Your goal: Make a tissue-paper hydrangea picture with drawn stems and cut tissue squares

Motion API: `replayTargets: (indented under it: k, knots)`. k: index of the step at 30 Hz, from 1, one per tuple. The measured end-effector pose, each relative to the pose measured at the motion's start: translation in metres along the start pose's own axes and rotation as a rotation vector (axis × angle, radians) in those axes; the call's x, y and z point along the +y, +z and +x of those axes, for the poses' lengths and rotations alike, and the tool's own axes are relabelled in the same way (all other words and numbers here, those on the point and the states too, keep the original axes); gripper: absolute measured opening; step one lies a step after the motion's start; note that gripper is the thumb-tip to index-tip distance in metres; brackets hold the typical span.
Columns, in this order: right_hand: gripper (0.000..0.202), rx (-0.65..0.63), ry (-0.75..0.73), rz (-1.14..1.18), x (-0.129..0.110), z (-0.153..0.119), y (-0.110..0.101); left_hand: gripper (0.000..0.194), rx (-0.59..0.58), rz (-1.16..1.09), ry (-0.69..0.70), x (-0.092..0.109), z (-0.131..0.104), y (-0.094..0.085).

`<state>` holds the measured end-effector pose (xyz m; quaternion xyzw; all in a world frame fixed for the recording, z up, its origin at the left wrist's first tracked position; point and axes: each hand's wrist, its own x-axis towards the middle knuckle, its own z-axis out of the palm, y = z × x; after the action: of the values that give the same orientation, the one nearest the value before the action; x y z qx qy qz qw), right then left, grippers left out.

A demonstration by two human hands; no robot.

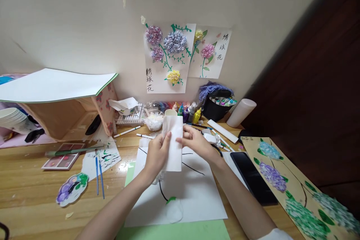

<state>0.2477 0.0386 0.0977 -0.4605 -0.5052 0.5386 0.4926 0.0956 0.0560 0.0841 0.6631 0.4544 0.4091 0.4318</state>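
A folded white tissue (173, 144) stands upright between my two hands, above the drawing paper. My left hand (157, 152) grips its left edge, the thumb lying on the near face. At the right edge my right hand (197, 142) pinches it between thumb and fingers. Below lies a white drawing sheet (202, 198) with black stem lines and a small green painted patch (171, 200). A thin, whitish round piece (174, 212) rests near that patch. Part of a whitish crumpled lump (158, 178) shows behind my left hand. Green paper (180, 231) lies under the sheet.
On the left are a paint palette (72, 189), two blue brushes (100, 176) and a paint-smeared paper (109, 157). Paint bottles (191, 112), a paper cup (171, 113) and a black marker holder (215, 108) line the wall. A phone (253, 178) and a flower picture (298, 191) lie right.
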Motion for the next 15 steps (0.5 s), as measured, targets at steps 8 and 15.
replayTargets:
  k: [8, 15]
  knots:
    - [0.032, -0.057, 0.099, 0.002, 0.004, -0.002, 0.015, 0.042, 0.144, 0.079, 0.006, -0.003, 0.012, -0.012]
    - [0.025, -0.216, 0.168, -0.167, 0.007, -0.012, 0.013, 0.043, 0.197, 0.105, 0.004, -0.011, 0.02, -0.015]
